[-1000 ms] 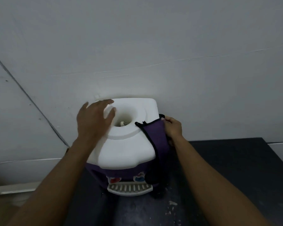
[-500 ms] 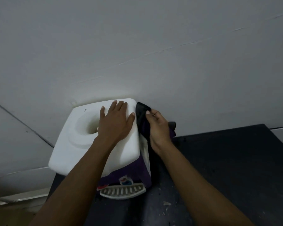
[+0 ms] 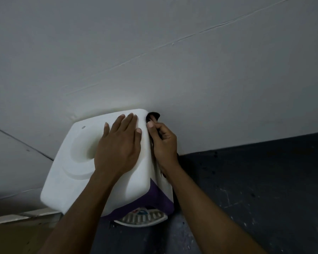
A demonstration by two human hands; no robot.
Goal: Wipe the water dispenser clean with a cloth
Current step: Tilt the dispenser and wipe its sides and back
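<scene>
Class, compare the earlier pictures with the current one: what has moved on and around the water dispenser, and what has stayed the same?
The left hand slid across the white top toward its right edge. The right hand carried the dark cloth up the water dispenser's right side to the back corner. Unchanged: left hand flat, cloth gripped.

Grey wall (image 3: 154, 52) with thin cracks; dark speckled countertop (image 3: 255, 189) at right

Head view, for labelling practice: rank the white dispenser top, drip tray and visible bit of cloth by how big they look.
1. White dispenser top
2. Drip tray
3. Cloth, mostly hidden behind the right hand
</scene>
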